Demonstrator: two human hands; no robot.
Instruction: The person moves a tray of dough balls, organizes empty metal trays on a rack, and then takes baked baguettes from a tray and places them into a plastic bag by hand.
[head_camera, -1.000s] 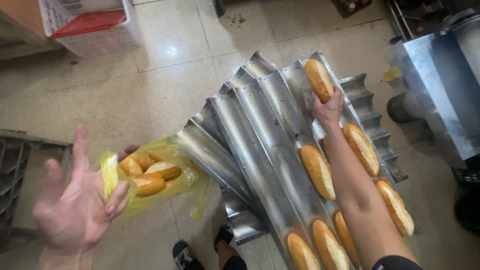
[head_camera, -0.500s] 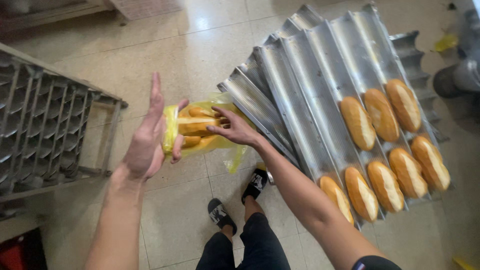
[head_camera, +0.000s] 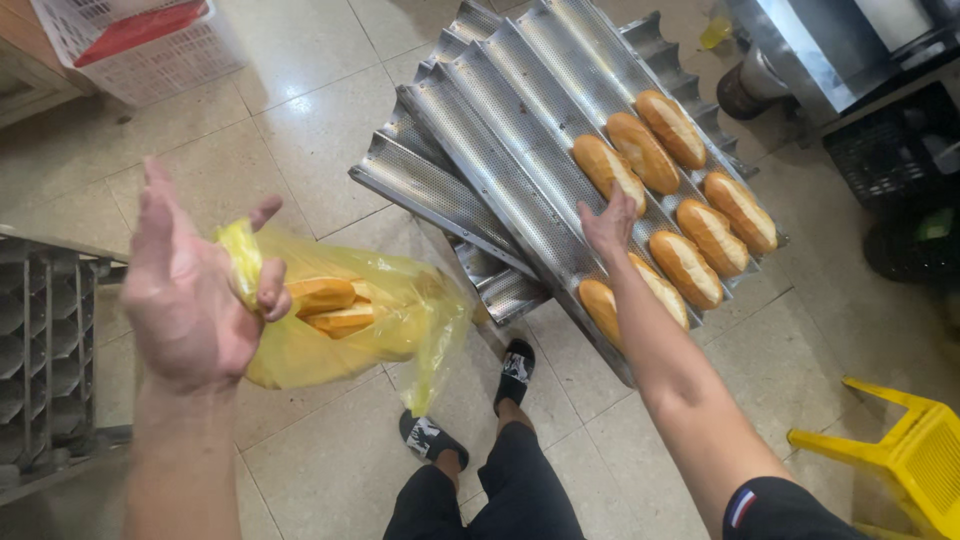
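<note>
Bread: your right hand (head_camera: 608, 222) rests on the perforated baguette tray (head_camera: 520, 130), fingers laid over the lower end of a golden bread roll (head_camera: 608, 170); seven more rolls lie in the grooves beside it.
Bag: the yellow plastic bag (head_camera: 345, 320) hangs at your left hand (head_camera: 190, 290), well apart from the tray, with rolls inside.
Hidden: how many rolls the bag holds is unclear.
Left hand: fingers pinch the bag's rim, the others spread.
Right hand: flat, barely curled, gripping nothing.
</note>
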